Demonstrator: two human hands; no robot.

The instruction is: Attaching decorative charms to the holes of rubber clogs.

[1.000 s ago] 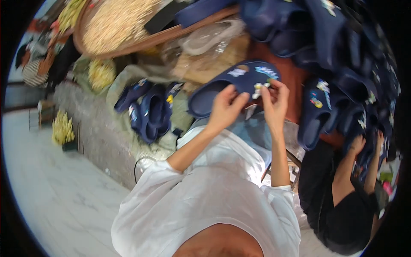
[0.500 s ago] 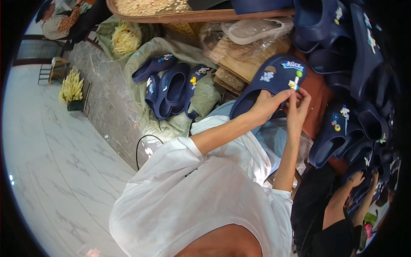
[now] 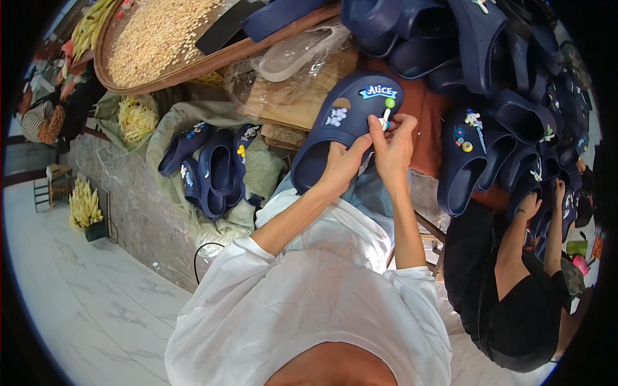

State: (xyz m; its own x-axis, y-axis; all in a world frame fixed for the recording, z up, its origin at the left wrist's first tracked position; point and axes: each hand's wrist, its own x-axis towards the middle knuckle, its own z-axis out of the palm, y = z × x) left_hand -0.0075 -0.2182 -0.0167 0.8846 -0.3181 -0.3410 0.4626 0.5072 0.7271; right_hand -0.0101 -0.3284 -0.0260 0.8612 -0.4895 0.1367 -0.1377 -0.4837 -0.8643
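A navy blue clog (image 3: 353,129) lies in front of me, its toe pointing away. My left hand (image 3: 342,168) grips it by the side of the foot opening, with the thumb on top and the other fingers hidden beneath or inside. On the clog's upper, my right hand (image 3: 394,147) pinches a small white shoe charm (image 3: 385,120) between thumb and fingers. Just above that charm sit a green round charm (image 3: 390,103) and a blue banner charm (image 3: 380,92) with lettering. A pale lilac charm (image 3: 336,116) is fixed on the left part of the upper.
Several decorated clogs (image 3: 214,168) lie in an open sack on the left. More navy clogs (image 3: 473,48) are piled at the right. A round tray (image 3: 161,81) of small beige pieces stands behind, near wooden boards (image 3: 283,101). A co-worker's hands (image 3: 530,204) reach into clogs at far right.
The view has swung, so the surroundings sit differently in the picture. My left hand has drawn back from the white charm toward the foot opening, while my right hand remains at the charm.
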